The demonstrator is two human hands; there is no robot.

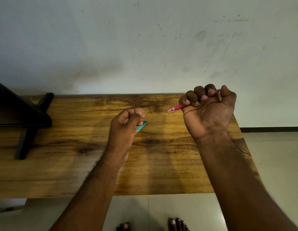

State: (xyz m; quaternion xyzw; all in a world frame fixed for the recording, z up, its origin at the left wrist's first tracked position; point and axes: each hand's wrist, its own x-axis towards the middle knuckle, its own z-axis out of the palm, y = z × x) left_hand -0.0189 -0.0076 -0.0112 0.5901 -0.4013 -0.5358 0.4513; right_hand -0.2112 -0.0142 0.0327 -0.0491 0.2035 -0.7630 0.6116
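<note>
Item one: your right hand (210, 109), raised palm-up above the far right corner of the wooden table (78, 164), at about 2 o'clock from the table's middle. Its fingers are curled tight into a fist around a pink pen (175, 108); the pointed tip juts out of the fist toward 8 o'clock, and the other end shows between the thumb and forefinger at the top. Item two: your left hand (124, 129), near the table's middle, fingers bent inward with thumb and fingertips close together; a teal pen cap (141, 127) sticks out from under it toward 2 o'clock, and whether you pinch it or it merely lies beneath the hand cannot be told. The cap and the pen tip are apart, with bare wood between them. Item three: a black stand (28, 130) with angled legs, on the table at 9 o'clock. Item four: a scuffed white wall (145, 47) behind the table at 12 o'clock. Item five: pale tiled floor (270, 164) at 4 o'clock, with your bare toes (176, 225) at 6 o'clock.
</note>
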